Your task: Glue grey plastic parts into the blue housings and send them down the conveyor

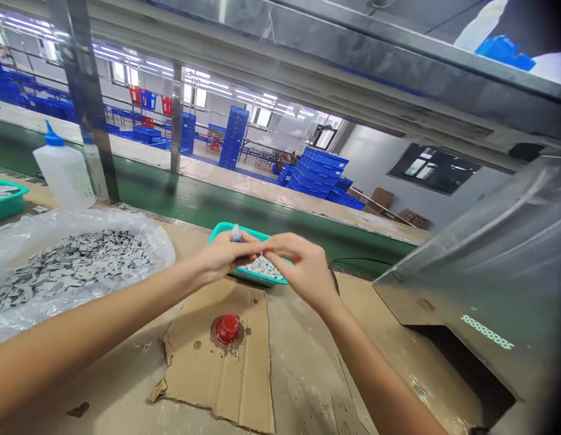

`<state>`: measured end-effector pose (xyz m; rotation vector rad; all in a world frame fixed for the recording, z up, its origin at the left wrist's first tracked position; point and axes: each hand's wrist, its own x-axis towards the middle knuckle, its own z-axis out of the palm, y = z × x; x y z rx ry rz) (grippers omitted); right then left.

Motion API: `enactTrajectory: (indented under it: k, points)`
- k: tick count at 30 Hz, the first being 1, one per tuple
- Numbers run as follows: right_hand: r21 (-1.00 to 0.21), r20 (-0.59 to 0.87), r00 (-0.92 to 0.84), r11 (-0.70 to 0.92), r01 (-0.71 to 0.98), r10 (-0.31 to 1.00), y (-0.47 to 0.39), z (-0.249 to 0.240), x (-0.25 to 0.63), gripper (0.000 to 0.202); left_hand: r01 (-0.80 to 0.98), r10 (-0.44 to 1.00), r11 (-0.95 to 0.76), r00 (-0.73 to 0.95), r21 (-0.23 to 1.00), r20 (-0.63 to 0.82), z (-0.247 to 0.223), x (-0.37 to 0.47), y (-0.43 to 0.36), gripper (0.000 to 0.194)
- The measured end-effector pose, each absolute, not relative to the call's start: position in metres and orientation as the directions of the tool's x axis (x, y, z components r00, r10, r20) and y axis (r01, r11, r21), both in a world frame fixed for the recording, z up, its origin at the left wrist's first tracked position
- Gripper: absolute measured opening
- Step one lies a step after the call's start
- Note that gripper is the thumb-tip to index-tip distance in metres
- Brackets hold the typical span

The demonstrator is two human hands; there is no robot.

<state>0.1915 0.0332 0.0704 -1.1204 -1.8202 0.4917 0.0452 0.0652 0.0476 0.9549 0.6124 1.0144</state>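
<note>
My left hand (226,251) is closed, and a small grey plastic part (236,234) pokes up from its fingers. My right hand (303,266) meets it at the fingertips, thumb and forefinger pinched together; whatever lies between them is too small to make out. Both hands hover over a green basket (222,226) holding many small light grey parts (265,266). Below them, a red cup-shaped thing (228,329) sits in a wet patch on a piece of cardboard (217,380).
A clear plastic bag (160,238) full of grey parts (94,260) lies at left. Behind it stands a white bottle with a blue nozzle (65,175). Another green basket (12,205) is at far left. A metal post (87,90) and a translucent panel (502,260) flank the bench.
</note>
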Motion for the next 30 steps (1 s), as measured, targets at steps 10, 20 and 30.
enactTrajectory:
  k: [10, 20, 30]
  points:
    - [-0.395, 0.585, -0.453, 0.725, 0.565, 0.672, -0.026, 0.036, 0.170, 0.017, -0.278, 0.787, 0.376, 0.600, 0.884, -0.146, 0.011, 0.009, -0.006, 0.015]
    - [-0.504, 0.410, -0.375, 0.550, 0.666, 0.831, -0.020, 0.000, 0.186, 0.016, -0.467, 0.885, 0.441, 0.368, 0.766, -0.285, -0.003, -0.028, -0.001, 0.037]
    - [-0.477, 0.474, -0.378, 0.593, 0.648, 0.795, -0.021, -0.013, 0.181, 0.017, -0.254, 0.849, 0.370, 0.484, 0.894, -0.213, 0.000, -0.034, -0.008, 0.034]
